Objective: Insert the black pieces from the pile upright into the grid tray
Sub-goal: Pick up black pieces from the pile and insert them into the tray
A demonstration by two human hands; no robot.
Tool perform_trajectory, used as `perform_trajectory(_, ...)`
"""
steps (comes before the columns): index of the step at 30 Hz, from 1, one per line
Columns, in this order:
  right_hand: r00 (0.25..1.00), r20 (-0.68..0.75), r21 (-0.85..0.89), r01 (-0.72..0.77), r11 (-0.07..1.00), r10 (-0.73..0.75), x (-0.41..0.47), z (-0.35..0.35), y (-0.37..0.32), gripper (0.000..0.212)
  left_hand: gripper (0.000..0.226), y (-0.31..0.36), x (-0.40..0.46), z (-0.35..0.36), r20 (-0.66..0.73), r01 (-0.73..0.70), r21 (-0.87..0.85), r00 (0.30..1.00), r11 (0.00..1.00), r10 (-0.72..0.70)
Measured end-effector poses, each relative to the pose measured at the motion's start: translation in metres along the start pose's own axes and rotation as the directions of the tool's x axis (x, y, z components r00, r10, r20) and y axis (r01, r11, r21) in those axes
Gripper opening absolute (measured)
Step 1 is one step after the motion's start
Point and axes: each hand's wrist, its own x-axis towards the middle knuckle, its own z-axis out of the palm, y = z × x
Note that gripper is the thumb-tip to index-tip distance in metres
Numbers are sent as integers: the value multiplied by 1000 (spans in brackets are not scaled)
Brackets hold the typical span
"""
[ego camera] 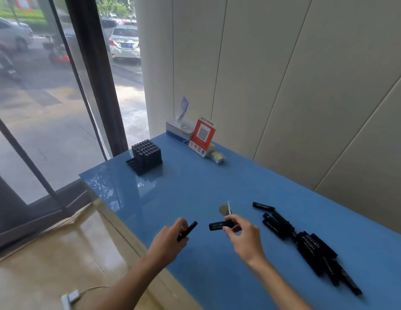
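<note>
A pile of long black pieces (307, 245) with white lettering lies on the blue table (195, 193) at the right. My left hand (170, 239) grips one black piece (187, 231), its tip pointing up and away. Between the thumb and fingers of my right hand (241, 233) sits a second black piece (218, 225), held level above the table. Far off at the table's left corner stands the black grid tray (146, 157), with several pieces upright in it and an open front row.
A tissue box (179, 130), a red and white QR-code stand (202, 136) and a small yellow packet (218, 157) sit at the far edge by the wall. A small round disc (224, 209) lies beyond my right hand. The table edge drops to the floor at left.
</note>
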Motion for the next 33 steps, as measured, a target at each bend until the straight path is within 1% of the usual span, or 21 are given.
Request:
perform_trajectory(3,1000,4,5,6,1000,-6,6,39,-34,21,33,-34,-1,-36,17,-8,-21,1000,1000,9)
perform_trajectory(9,999,-8,-5,31,1000,-31,16,113,-86,23,54,-96,-1,-92,56,-24,-130,998,991,31)
perform_trajectory(12,1000,10,-19,16,1000,-15,20,136,-105,22,69,-121,0,-108,48,-69,-104,996,992,74)
perform_trajectory(14,1000,19,-18,13,1000,-13,25,148,-113,23,72,-136,4,-117,47,-85,-93,995,992,90)
perform_trajectory(18,1000,22,-25,17,1000,-17,46,170,-122,22,72,-159,24,-132,34,-97,-103,994,990,101)
perform_trajectory(22,999,34,-22,21,1000,-20,76,191,-129,23,65,-181,54,-144,12,-102,-96,995,990,104)
perform_trajectory(29,999,18,-4,29,1000,-29,155,226,-146,26,54,-216,129,-177,-9,-109,-117,994,987,108)
perform_trajectory(33,998,-6,-24,65,998,-65,193,238,-153,30,52,-224,169,-192,-34,-137,-124,990,983,134)
